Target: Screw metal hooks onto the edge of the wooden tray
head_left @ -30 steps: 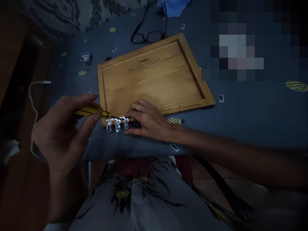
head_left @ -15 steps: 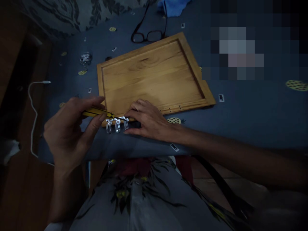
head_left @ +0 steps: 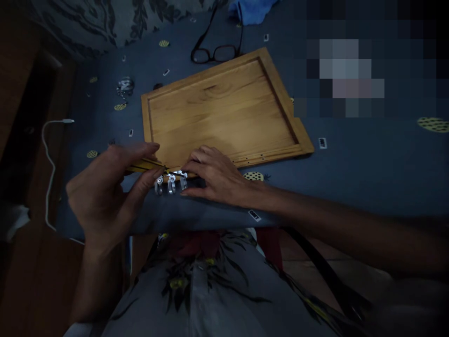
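Leftward a second ago, the left hand (head_left: 105, 196) has slid in towards 3 o'clock, so its thumb and fingertips now sit nearly against the wooden corner. It is clamped round a slim yellow-and-black striped screwdriver (head_left: 145, 164), held almost flat, with the dark tip pointing at a row of three shiny metal hooks (head_left: 170, 181); the low angle seems meant to meet the hooks' mounting strip sideways on.

At 3 o'clock of the hooks, the right hand (head_left: 217, 175) rests with bent fingers pressing down on that strip, apparently to keep it from shifting. Whether the thumb pinches it from below I cannot tell. The hooks curl over the near edge of a honey-coloured, smooth-grained rectangular wooden panel (head_left: 220, 112) with a raised frame, lying flat on a dark blue spotted tablecloth (head_left: 351, 173).

At 9 o'clock a thin white cable (head_left: 49, 154) trails off the edge. Farther, at 11 o'clock, lies a small silvery metal cluster (head_left: 125, 85); at 12 o'clock are dark-rimmed spectacles (head_left: 215, 49), and beyond them a crumpled blue cloth (head_left: 250, 9).
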`<state>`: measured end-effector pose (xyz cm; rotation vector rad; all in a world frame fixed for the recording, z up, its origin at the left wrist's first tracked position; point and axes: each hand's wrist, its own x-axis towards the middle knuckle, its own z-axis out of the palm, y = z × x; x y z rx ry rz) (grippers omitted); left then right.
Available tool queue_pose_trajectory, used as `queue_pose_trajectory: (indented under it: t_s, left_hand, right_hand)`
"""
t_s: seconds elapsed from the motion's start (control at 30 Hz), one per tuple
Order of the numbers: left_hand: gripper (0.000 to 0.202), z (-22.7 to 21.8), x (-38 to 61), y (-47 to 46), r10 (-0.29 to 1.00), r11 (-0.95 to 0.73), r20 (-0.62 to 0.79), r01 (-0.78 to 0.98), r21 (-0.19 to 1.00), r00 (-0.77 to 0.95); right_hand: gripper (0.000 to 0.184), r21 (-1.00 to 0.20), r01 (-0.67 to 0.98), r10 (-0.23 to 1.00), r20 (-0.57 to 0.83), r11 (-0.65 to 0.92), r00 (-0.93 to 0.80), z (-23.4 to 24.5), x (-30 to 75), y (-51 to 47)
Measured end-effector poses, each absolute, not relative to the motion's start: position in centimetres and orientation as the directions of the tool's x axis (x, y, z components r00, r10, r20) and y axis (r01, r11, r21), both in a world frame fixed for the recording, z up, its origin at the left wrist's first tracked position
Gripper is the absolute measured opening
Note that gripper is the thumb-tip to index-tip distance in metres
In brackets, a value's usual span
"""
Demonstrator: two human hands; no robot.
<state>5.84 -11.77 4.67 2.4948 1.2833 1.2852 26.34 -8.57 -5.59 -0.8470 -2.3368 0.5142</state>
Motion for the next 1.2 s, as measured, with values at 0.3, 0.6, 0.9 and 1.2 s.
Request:
queue_pose_trajectory:
  t_s: [0.3,0.6,0.9,1.2]
  left_hand:
    - [0.049,7.0,5.6,-11.1,0.727,-0.685,0.461,0.495,0.534,0.508]
    - [0.051,5.3,4.6,-11.3,0.755,-0.64,0.582,0.531,0.555,0.301]
    - [0.049,4.9,4.7,-11.5,0.771,-0.609,0.597,0.534,0.586,0.223]
    - [0.048,4.0,4.7,-11.5,0.771,-0.614,0.591,0.529,0.587,0.239]
  right_hand:
    - [0.053,-0.556,0.432,0.682,0.387,0.71,-0.621,-5.5,26.3,-8.5]
    - [0.057,-0.498,0.454,0.665,0.425,0.739,-0.615,-5.8,26.2,-8.4]
    - [0.054,-0.497,0.46,0.667,0.415,0.736,-0.618,-5.7,26.3,-8.5]
    - [0.054,-0.516,0.449,0.669,0.403,0.73,-0.624,-5.7,26.3,-8.5]
